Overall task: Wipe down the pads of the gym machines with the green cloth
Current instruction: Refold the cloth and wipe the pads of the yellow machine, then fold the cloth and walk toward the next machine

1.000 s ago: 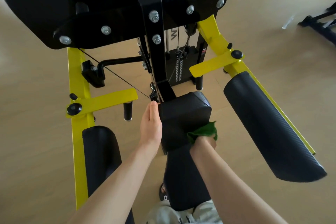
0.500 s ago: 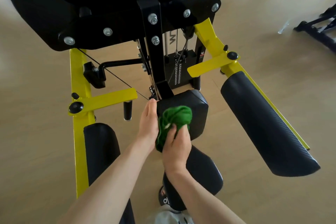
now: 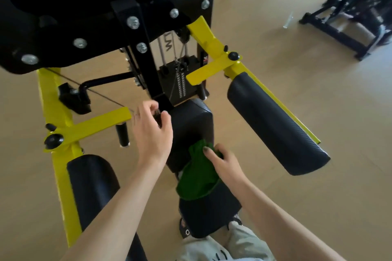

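- so the green cloth (image 3: 197, 176) is draped over the near edge of the centre pad (image 3: 192, 125), hanging down onto the lower seat pad (image 3: 209, 207) below it; I'd guess that's so one pass catches the front face and the lip together
- right hand (image 3: 222, 161) is on top of the cloth, fingers curled and pinching it against the pad; palm down, wrist low, forearm coming in from bottom right
- left hand (image 3: 151, 131) is just beside the pad's left side, up by the black post (image 3: 146, 65); fingers half curled and holding nothing I can make out; can't tell if it's actually touching the pad, it's a bit blurry; my read is it's there to steady things
- the long side pads, right one (image 3: 275, 125) and left one (image 3: 91, 184), sit well apart from the cloth; probably next on my list
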